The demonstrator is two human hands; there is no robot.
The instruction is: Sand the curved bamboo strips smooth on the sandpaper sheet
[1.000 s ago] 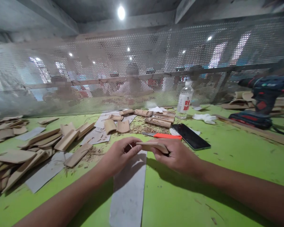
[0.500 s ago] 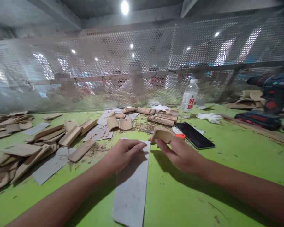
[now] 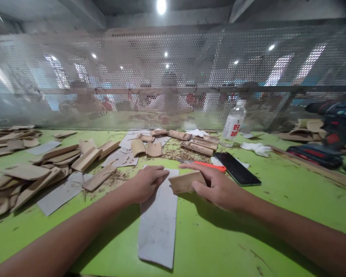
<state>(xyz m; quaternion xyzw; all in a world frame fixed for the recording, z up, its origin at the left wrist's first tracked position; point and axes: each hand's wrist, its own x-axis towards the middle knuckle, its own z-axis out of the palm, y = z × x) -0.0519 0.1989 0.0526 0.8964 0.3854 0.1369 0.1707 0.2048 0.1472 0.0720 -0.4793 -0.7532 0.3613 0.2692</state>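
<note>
A short, curved piece of bamboo (image 3: 187,182) is pinched between the thumb and fingers of my right hand (image 3: 219,187), just above the right edge of a long pale grey sheet (image 3: 158,231). My index finger reaches past its upper edge. At the sheet's upper left, my left hand (image 3: 147,184) holds nothing visible, its fingers stretched towards the bamboo but apart from it; part of the fingers' underside is hidden. Behind my right hand lies an orange-handled knife (image 3: 212,166), partly covered by the fingers, beside a black phone (image 3: 238,168).
Bamboo pieces (image 3: 31,173) are heaped at the left, and several more (image 3: 154,149) lie at the back among shavings and paper. A water bottle (image 3: 233,125), crumpled tissue (image 3: 256,149) and cordless drill (image 3: 330,130) stand or lie at the right. A perforated screen (image 3: 132,84) closes the far side.
My right hand has turned the bamboo piece so its broad face shows, bringing it slightly left and lower. More of the orange handle shows. My left hand has shifted slightly left.
</note>
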